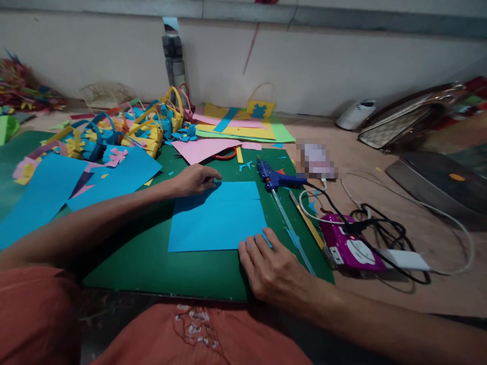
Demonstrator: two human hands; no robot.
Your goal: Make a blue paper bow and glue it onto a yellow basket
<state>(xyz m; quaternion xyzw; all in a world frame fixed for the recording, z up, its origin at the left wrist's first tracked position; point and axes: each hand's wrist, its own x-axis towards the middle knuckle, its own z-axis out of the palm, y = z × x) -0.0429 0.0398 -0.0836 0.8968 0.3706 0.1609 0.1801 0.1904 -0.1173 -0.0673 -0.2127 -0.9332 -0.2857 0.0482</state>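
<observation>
A sheet of blue paper [216, 223] lies on the green cutting board, with a faint crease or edge line across its upper part. At its upper left corner, my left hand [196, 180] is closed with curled fingers, and the fingertips are partly hidden. My right hand [272, 263] grips the lower right corner, fingers bent together over the edge and thumb along the right side. Just beyond the sheet's right edge lies a blue hot glue gun [272, 175] with a clear glue stick [287, 218] beneath it.
Small paper baskets [144, 134] and larger blue sheets [45, 187] crowd the left. Red-handled scissors [227, 154] lie partly under pink paper [201, 148]. Stacked coloured paper [243, 133] sits behind. To the right are a purple power strip [348, 241], tangled cables [384, 223] and a ruler-like strip [306, 220].
</observation>
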